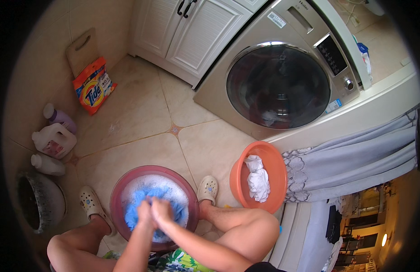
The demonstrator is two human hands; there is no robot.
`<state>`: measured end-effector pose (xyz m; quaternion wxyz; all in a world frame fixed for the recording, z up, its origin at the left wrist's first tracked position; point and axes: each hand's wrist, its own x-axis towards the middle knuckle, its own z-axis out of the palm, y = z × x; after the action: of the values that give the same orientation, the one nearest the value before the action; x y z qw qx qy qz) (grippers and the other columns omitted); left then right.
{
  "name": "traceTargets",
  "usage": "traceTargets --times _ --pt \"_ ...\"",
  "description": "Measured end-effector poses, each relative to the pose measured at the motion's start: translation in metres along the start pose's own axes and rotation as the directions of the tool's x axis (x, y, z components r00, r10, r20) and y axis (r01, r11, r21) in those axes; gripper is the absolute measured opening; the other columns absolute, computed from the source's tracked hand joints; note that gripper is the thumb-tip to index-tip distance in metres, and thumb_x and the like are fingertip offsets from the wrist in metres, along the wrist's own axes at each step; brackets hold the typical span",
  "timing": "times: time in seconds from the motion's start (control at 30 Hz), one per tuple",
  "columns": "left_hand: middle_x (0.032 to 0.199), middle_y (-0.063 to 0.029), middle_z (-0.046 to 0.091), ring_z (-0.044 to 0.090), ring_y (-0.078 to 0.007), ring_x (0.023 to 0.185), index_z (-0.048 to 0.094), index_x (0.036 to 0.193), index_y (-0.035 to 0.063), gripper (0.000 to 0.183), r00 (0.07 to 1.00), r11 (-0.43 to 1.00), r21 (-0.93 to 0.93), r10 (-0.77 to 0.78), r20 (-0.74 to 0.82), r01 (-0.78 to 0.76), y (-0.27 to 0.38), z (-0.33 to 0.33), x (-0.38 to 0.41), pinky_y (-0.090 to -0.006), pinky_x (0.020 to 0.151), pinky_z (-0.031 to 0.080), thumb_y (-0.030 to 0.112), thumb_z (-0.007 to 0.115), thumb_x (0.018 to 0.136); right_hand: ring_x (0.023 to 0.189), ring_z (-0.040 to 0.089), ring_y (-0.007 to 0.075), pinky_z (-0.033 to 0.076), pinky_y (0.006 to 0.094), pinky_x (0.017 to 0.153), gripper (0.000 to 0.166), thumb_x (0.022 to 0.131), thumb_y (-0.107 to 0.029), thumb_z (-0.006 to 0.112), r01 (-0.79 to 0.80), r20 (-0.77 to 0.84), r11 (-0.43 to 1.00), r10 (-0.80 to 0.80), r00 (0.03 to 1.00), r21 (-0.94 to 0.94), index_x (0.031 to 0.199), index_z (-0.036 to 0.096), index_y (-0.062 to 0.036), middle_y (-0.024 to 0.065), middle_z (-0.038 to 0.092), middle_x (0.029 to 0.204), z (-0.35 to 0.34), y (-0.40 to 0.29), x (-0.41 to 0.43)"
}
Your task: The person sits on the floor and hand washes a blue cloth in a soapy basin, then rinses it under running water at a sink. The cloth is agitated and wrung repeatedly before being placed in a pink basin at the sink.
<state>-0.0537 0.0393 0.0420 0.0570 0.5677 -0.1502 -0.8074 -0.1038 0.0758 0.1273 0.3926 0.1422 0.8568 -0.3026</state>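
A dark pink plastic basin [116, 190] stands on the floor between my feet, holding white suds [155, 179] and a wet blue cloth [132, 212]. My left hand [144, 211] and my right hand [161, 209] are pressed together over the middle of the basin, both closed on the blue cloth. Their fingers are blurred, and the cloth between them is mostly covered. To the right of the basin, an orange basin [238, 176] contains a crumpled white cloth [258, 183].
A front-loading Haier washing machine [279, 86] has its round door shut. Beside it are white cabinets [196, 40]. A Tide detergent bag [93, 86] leans by a cutting board [81, 51] at the left wall. Plastic jugs [57, 141] and a dark-rimmed pot [48, 200] stand nearby.
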Motion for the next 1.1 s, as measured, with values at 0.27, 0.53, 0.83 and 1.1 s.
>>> traceTargets --times 0.27,0.53,0.83,1.1 --pt "0.091 -0.0153 0.062 0.056 -0.0239 0.078 0.059 0.095 -0.0035 0.035 0.999 0.997 0.082 0.012 -0.045 -0.008 0.016 0.033 -0.052 -0.0422 0.073 0.047 0.03 0.05 0.093 0.078 0.065 0.031 0.047 0.0436 0.072 0.045 0.083 -0.038 0.053 0.078 -0.06 0.988 -0.07 0.996 0.135 0.078 0.066 0.0049 0.0235 0.066 0.077 -0.013 0.007 -0.007" --pt "0.102 -0.019 0.063 0.059 -0.0255 0.098 0.057 0.106 -0.0123 0.05 0.997 0.97 0.232 0.075 -0.003 -0.072 0.003 0.013 -0.062 -0.0409 0.083 0.046 0.035 0.053 0.093 0.076 0.064 0.0285 0.047 0.0417 0.071 0.053 0.088 -0.041 0.051 0.258 -0.136 0.966 -0.258 0.957 -0.015 0.075 0.064 0.0091 0.0266 0.064 0.074 -0.018 0.022 -0.033" --pt "0.093 -0.0093 0.064 0.059 -0.0177 0.087 0.06 0.104 -0.0015 0.061 0.721 0.27 0.669 0.295 0.627 -0.693 0.132 0.021 -0.158 -0.0313 0.08 0.047 0.039 0.084 0.065 0.081 0.062 0.019 0.05 0.0301 0.077 0.059 0.056 -0.033 0.088 0.784 0.575 0.578 -0.571 0.586 -0.225 0.097 0.063 0.0013 0.0116 0.066 0.09 -0.141 -0.058 -0.046" --pt "0.088 -0.0091 0.067 0.061 -0.0179 0.084 0.066 0.099 -0.0008 0.039 0.739 0.067 0.736 0.067 0.67 -0.674 0.16 0.012 -0.163 -0.0322 0.08 0.047 0.029 0.074 0.075 0.086 0.062 0.0154 0.05 0.03 0.078 0.03 0.082 -0.018 0.07 0.48 0.684 0.869 -0.425 0.592 0.124 0.104 0.066 0.0022 0.0087 0.068 0.096 -0.172 -0.057 -0.022"
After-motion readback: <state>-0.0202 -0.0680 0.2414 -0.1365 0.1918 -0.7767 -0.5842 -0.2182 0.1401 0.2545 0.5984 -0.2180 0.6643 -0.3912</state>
